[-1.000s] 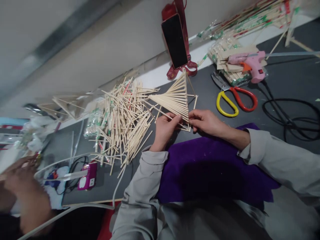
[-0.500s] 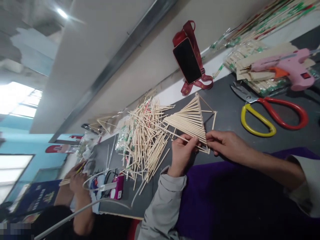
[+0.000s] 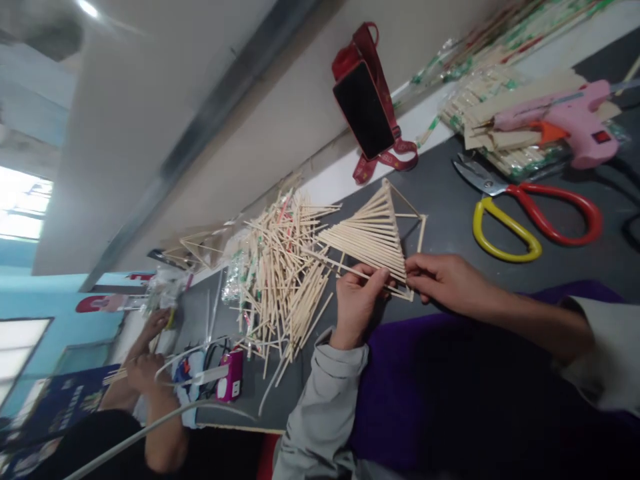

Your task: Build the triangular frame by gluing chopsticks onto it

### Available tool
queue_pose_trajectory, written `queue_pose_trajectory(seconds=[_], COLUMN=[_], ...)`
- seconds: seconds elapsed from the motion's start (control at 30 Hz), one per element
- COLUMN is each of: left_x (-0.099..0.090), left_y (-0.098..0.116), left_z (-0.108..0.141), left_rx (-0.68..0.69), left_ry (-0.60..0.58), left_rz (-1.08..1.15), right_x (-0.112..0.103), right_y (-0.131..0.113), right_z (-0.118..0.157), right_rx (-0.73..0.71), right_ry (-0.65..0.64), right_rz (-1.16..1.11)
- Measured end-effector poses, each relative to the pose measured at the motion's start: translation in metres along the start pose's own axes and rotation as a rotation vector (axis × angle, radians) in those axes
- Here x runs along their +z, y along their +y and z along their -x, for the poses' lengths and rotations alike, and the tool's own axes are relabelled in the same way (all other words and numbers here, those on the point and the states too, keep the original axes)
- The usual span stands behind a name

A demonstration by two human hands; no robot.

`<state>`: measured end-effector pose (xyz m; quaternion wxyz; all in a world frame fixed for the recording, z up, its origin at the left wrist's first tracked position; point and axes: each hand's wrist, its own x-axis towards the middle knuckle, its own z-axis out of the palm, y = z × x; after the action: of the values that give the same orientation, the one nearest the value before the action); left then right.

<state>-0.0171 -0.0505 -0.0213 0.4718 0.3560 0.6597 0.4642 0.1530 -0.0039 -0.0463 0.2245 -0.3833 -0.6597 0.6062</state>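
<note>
Centrally, a pale pyramid-like frame of thin wooden sticks (image 3: 367, 241) stands on the dark grey tabletop (image 3: 450, 220), its near side packed with sticks laid edge to edge in a twisting fan. The person's left hand (image 3: 359, 300), just below the centre of the frame, is nearly closed, with thumb and fingers pinching the lower edge of the stick structure; a long stick runs from there toward the loose pile. The right hand (image 3: 447, 281), right of centre, is also drawn into a pinch, its thumb and fingertips gripping the structure by its lower right corner.

To the left of the structure spreads a heap of loose pale wooden sticks (image 3: 283, 283). At the right lie metal-bladed scissors with one yellow and one red handle (image 3: 543, 220). Above them, toward the upper right, a pink glue gun with an orange trigger (image 3: 587, 123) rests on plastic-wrapped bundles of sticks (image 3: 535, 159).

A black-screened phone with a red edge (image 3: 365, 112) leans upright at the upper centre, a dark red printed strap (image 3: 383, 73) beside it. A magenta box (image 3: 231, 375) sits at the lower left, near a co-worker's hand (image 3: 144, 371). Deep purple cloth (image 3: 393, 347) fills the lower middle, beneath the person's forearms.
</note>
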Motion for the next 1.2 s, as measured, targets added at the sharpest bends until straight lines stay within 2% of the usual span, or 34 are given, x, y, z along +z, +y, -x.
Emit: queue_pose_trajectory(seconds=[0.13,0.53,1.2], left_x=[-0.0001,0.0004,0.0012], left_y=[-0.0019,-0.0067,-0.0076], left_z=[-0.0023,-0.0032,-0.0031], left_rx=[0.037,0.092,0.089], left_ry=[-0.002,-0.009,0.001], left_rz=[-0.025,-0.025,-0.005], right_x=[-0.003,-0.0034,-0.0033], right_y=[-0.0009,-0.0046,-0.0076], right_z=[-0.0005,0.0004,0.0007], right_rx=[-0.047,-0.024,-0.02], right_ry=[0.019,0.037,0.047], right_rz=[0.01,-0.045,-0.05])
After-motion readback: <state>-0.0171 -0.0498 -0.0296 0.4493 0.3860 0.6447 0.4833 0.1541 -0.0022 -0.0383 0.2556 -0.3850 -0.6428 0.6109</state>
